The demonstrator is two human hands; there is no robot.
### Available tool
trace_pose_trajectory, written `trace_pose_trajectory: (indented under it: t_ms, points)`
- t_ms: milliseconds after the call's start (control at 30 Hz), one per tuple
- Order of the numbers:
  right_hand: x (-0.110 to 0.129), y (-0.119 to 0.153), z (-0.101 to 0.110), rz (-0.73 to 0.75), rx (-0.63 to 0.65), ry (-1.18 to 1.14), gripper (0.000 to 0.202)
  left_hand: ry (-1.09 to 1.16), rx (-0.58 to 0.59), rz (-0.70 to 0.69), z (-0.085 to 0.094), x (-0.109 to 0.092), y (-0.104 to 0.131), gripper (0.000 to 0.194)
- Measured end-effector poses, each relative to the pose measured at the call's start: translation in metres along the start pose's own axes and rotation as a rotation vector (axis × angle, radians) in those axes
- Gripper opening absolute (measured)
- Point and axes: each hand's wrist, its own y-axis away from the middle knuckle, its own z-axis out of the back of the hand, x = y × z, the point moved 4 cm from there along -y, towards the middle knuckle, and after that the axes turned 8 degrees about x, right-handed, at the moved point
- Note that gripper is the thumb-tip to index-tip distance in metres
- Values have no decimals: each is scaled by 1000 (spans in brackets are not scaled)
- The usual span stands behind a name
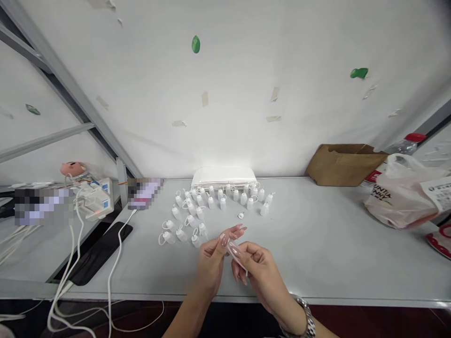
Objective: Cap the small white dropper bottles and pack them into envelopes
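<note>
Near the table's front edge, my right hand (pixel 259 267) is closed round a small translucent squeeze bottle (pixel 234 251), held at a slant. My left hand (pixel 214 256) pinches the bottle's upper end between thumb and fingers. Part of the bottle is hidden by the fingers. Beyond my hands stand several similar small bottles with white caps and loop straps, among them one bottle (pixel 222 203) in the middle and another (pixel 265 209) at the right. A loose white cap (pixel 241 216) lies on the grey table (pixel 317 244) just past my fingertips.
A white flat stack (pixel 224 175) rests against the wall behind the bottles. To the right are a brown paper bag (pixel 343 164) and a white plastic bag (pixel 398 197). White cables, a black phone (pixel 100 256) and a power strip (pixel 97 202) lie at left.
</note>
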Motion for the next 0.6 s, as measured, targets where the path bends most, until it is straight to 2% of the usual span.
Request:
trace_pose_trajectory:
  t_ms: [200, 267, 333, 467, 600]
  points:
    - [-13, -7, -2, -181, 226, -434, 28, 23, -5, 44, -2, -2, -1, 27]
    - [-15, -10, 0, -200, 257, -410, 28, 34, -46, 28, 0, -3, -1, 24]
    - [-13, -13, 4, -134, 209, -238, 28, 42, -102, 31, 2, -3, 0, 22]
    - [-6, -14, 12, 17, 11, 71, 29, 26, -191, 49, 5, 0, 1, 24]
    - [-4, -10, 13, 52, -36, 117, 27, 3, -129, 78, -1, -1, 1, 27]
